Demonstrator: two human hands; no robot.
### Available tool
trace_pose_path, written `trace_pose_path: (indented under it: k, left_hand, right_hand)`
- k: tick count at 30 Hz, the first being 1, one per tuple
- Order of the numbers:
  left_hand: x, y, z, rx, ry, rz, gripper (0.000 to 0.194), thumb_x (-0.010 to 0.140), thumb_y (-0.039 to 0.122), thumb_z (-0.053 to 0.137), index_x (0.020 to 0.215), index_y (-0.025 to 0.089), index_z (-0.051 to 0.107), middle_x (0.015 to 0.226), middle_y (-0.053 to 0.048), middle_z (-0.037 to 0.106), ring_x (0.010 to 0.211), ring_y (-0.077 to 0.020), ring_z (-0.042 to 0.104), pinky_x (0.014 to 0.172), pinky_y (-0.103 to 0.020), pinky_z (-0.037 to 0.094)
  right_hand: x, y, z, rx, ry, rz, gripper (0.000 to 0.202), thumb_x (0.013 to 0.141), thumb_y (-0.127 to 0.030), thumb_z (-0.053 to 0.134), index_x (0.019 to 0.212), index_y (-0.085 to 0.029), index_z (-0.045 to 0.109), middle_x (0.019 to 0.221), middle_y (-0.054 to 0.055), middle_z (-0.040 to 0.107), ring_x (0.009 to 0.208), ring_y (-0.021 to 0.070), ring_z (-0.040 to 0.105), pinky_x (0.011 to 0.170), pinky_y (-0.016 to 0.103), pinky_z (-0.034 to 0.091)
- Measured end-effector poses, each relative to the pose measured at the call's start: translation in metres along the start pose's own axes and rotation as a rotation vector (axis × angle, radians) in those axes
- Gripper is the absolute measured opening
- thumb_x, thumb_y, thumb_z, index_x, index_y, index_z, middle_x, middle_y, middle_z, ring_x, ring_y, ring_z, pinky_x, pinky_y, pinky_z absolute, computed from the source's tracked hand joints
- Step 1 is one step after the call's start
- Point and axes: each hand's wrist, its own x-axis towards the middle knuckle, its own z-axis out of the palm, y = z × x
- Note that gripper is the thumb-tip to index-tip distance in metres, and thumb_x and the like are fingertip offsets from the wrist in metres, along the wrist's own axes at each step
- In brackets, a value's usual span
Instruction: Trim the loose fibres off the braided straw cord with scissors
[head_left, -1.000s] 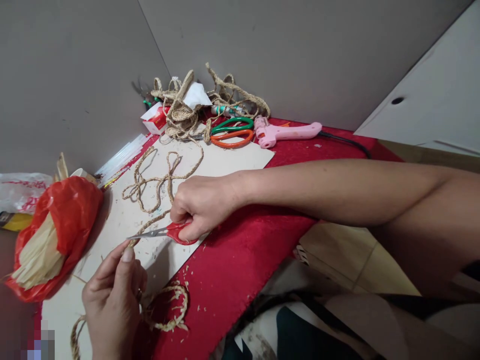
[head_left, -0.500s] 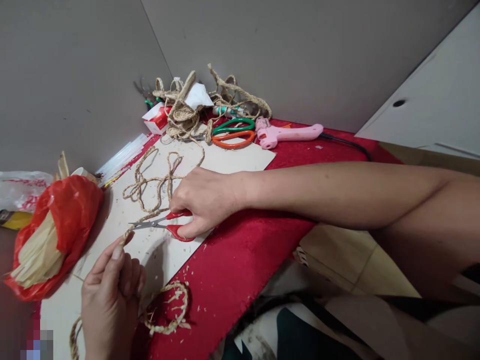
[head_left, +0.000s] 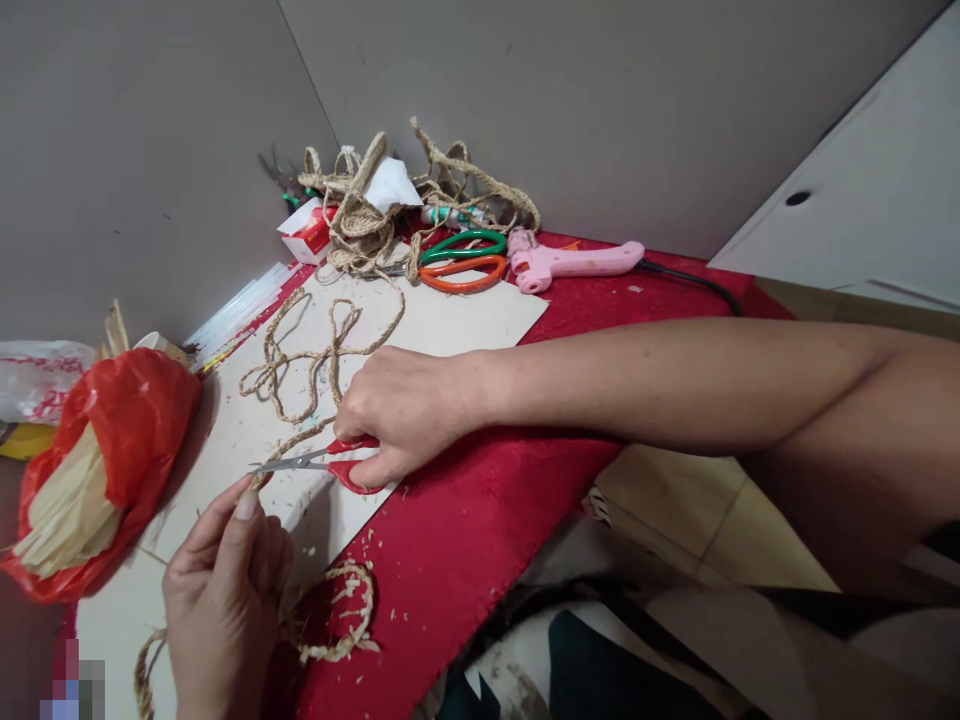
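Observation:
My left hand (head_left: 229, 570) pinches a braided straw rope (head_left: 300, 437) between thumb and forefinger. From that pinch the rope runs up across the white board in loose loops, and another stretch with frayed ends curls below the hand. My right hand (head_left: 405, 410) grips small red-handled scissors (head_left: 300, 461), fingers in the handle loops. Their blades lie nearly closed over the rope, tips just above my left fingertips. Whether the blades touch the rope is hard to tell.
A red plastic bag (head_left: 154, 410) of dry husks stands left. At the back lie a heap of braided rope (head_left: 364, 215), larger scissors with green and orange handles (head_left: 465, 275), and a pink glue gun (head_left: 577, 262) with a cord. A white board (head_left: 480, 315) covers red cloth (head_left: 450, 530).
The scissor blades have drawn nearly together and their tips have shifted slightly left and down along the rope. My left hand keeps its pinch. The whole view has shifted slightly.

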Motion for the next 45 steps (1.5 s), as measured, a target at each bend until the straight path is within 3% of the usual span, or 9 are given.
trace_pose_path:
  k: [11, 17, 23, 33, 45]
  left_hand:
    - [0.003, 0.0, 0.0, -0.02, -0.023, -0.013, 0.019, 0.078, 0.023, 0.068, 0.095, 0.015, 0.069, 0.045, 0.009, 0.03, 0.042, -0.0056, 0.026, 0.04, -0.019, 0.028]
    - [0.005, 0.006, -0.004, -0.089, -0.091, -0.093, 0.022, 0.082, 0.026, 0.064, 0.099, 0.013, 0.068, 0.043, 0.01, 0.027, 0.04, -0.0055, 0.017, 0.037, -0.017, 0.025]
    - [0.005, 0.007, -0.004, -0.244, -0.123, -0.205, 0.021, 0.082, 0.02, 0.063, 0.1, 0.012, 0.067, 0.042, 0.01, 0.028, 0.039, -0.0056, 0.012, 0.033, -0.015, 0.025]
    - [0.003, 0.011, -0.002, -0.4, -0.217, -0.367, 0.017, 0.085, 0.015, 0.059, 0.101, 0.015, 0.065, 0.041, 0.009, 0.038, 0.033, -0.0056, 0.023, 0.032, -0.014, 0.03]
    - [0.004, 0.006, -0.002, -0.403, -0.221, -0.349, 0.019, 0.082, 0.015, 0.062, 0.1, 0.016, 0.066, 0.04, 0.009, 0.037, 0.034, -0.0056, 0.019, 0.031, -0.014, 0.029]
  right_hand:
    - [0.001, -0.001, -0.003, 0.008, 0.0, -0.039, 0.029, 0.082, -0.035, 0.051, 0.07, -0.016, 0.068, 0.069, 0.004, 0.068, 0.052, 0.0095, 0.041, 0.052, 0.027, 0.016]
    - [0.001, 0.003, -0.005, 0.003, 0.072, 0.042, 0.03, 0.079, -0.04, 0.051, 0.069, -0.016, 0.067, 0.068, 0.004, 0.067, 0.054, 0.0101, 0.043, 0.053, 0.026, 0.018]
    - [0.0, 0.003, -0.004, -0.032, 0.027, 0.081, 0.035, 0.078, -0.046, 0.051, 0.074, -0.017, 0.07, 0.068, 0.006, 0.068, 0.054, 0.0122, 0.048, 0.052, 0.027, 0.018]
    - [-0.001, 0.001, 0.002, -0.191, 0.06, 0.035, 0.042, 0.082, -0.049, 0.046, 0.081, -0.014, 0.07, 0.073, 0.011, 0.069, 0.065, 0.0203, 0.06, 0.054, 0.028, 0.023]
    - [0.0, -0.003, 0.003, -0.181, 0.049, 0.021, 0.042, 0.084, -0.048, 0.046, 0.077, -0.014, 0.069, 0.071, 0.009, 0.069, 0.068, 0.0213, 0.062, 0.053, 0.029, 0.02]
